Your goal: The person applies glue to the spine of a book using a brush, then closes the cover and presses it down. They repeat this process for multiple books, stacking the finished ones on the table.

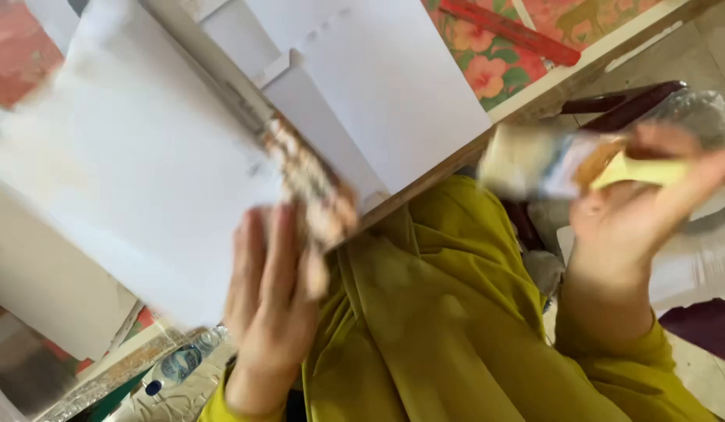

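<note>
A flowered cloth (487, 66) in pink, green and orange covers the table (605, 51) up top, and a red strip (511, 30) lies across it. Down at the lower left lies a clear plastic bottle (179, 366) with a blue cap. Dark maroon furniture (632, 105) shows past the table's edge, blurred.

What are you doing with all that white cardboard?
A person in an olive-yellow top is handling flat white cardboard, which looks like an unfolded box. The left hand grips its lower edge, by a blurred printed strip. The right hand is off to the side, holding a small wrapped packet, too blurred to identify. More white card lies on the flowered tabletop.
</note>
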